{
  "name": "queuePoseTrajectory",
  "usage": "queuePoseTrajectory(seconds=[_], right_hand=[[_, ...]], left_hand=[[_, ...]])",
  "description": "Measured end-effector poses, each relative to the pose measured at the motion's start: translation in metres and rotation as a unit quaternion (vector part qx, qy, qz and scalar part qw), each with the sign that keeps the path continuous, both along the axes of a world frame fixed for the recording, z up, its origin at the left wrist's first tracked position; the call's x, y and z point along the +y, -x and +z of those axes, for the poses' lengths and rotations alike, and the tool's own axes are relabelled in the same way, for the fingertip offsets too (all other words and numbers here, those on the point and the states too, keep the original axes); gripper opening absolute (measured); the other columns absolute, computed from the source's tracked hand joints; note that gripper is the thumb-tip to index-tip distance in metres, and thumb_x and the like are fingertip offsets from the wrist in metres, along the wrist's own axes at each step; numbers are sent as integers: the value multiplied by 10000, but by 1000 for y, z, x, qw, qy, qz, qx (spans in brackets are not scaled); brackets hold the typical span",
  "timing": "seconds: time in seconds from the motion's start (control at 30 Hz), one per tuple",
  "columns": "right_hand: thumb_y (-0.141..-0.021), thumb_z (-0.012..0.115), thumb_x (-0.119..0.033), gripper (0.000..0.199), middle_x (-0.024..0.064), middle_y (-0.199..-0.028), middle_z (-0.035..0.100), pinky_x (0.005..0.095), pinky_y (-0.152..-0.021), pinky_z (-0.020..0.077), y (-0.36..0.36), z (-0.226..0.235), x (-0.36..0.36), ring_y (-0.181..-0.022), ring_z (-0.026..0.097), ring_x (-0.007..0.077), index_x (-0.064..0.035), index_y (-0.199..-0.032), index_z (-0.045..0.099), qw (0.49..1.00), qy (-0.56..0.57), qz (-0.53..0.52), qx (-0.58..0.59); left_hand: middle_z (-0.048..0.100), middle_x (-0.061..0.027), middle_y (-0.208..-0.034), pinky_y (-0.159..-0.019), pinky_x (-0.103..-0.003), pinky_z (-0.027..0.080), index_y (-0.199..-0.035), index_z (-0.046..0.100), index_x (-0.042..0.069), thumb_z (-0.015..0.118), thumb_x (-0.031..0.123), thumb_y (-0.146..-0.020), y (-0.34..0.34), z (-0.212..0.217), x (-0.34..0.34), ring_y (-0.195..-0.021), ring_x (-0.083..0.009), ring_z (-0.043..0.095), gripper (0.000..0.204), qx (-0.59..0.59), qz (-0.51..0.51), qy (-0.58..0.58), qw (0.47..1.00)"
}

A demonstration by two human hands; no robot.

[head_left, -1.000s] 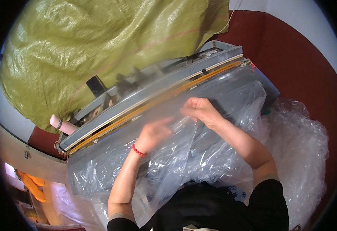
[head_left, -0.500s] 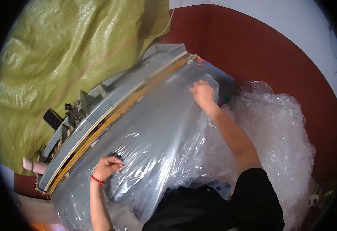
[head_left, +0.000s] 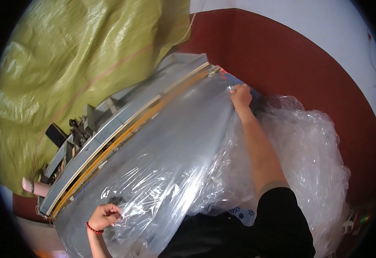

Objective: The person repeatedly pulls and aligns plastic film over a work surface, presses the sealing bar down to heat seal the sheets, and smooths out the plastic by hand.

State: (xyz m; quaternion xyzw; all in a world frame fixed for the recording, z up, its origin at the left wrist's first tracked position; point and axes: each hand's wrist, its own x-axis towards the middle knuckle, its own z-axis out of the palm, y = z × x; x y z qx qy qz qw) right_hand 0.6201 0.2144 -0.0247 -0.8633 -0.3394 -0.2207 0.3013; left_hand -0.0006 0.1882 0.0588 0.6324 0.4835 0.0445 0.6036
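A large sheet of clear plastic film [head_left: 153, 193] lies wrinkled and shiny over the grey tabletop [head_left: 175, 124]. My left hand [head_left: 104, 216], with a red beaded bracelet at the wrist, pinches the film's near left part. At the table's far right corner, my right hand [head_left: 242, 96] grips the film with fingers closed, and the film is drawn between the two hands. Along the far left edge of the table runs a long grey metal machine bar [head_left: 125, 116] with an orange strip [head_left: 140, 122] on its near side.
A big heap of crumpled clear film [head_left: 304, 167] stands to the right. Behind the bar hangs a yellow-green woven sheet [head_left: 80, 56]. A black phone-like device [head_left: 56, 134] and a pink bottle-like cylinder [head_left: 35, 187] sit at the bar's left end. A red-and-white wall [head_left: 299, 64] rises beyond.
My right hand has moved right toward the table's far corner. My left hand has moved down and left, and the film between them has shifted.
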Motion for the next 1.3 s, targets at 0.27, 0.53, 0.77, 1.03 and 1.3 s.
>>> queuePoseTrajectory(seconds=[0.27, 0.53, 0.77, 1.03, 1.3], right_hand=[[-818, 439, -209, 189, 116, -946, 579, 404, -702, 455, -29, -13, 7, -878, 563, 278, -73, -864, 563, 992, 106, 14, -73], [-848, 431, -217, 201, 175, -943, 558, 449, -708, 405, -29, -18, 11, -882, 525, 361, -37, -919, 486, 992, 111, 53, -29], [-858, 434, -237, 213, 173, -948, 557, 451, -689, 391, -23, -12, 9, -881, 514, 372, -34, -913, 471, 992, 112, 53, 15], [-857, 489, -219, 195, 86, -845, 582, 295, -689, 412, -154, -73, -6, -796, 541, 184, -38, -912, 533, 969, -130, 201, 61], [-852, 531, -203, 164, -24, -851, 534, 216, -740, 382, -119, -12, -63, -792, 479, 74, -57, -924, 552, 788, -311, 323, 421]], left_hand=[[517, 10, -703, -652, -219, 389, -805, 515, 34, 530, 120, -825, 41, -13, -50, -662, -76, 475, 90, -104, 273, -147, 945], [497, 0, -624, -508, -254, 398, -739, 523, 17, 530, 54, -812, 79, -8, -47, -579, -119, 510, 82, 76, 270, -413, 866], [545, -45, -697, -534, -266, 409, -747, 534, 22, 526, 70, -810, 106, -28, 10, -612, -162, 527, 80, 171, 219, -552, 786], [563, -97, -707, -548, -333, 435, -741, 547, 53, 583, 133, -752, 76, -65, 43, -614, -270, 546, 88, 261, 196, -585, 743], [565, -87, -711, -569, -360, 442, -752, 550, 54, 631, 155, -706, 73, -66, 38, -674, -281, 549, 137, 241, 201, -632, 708]])
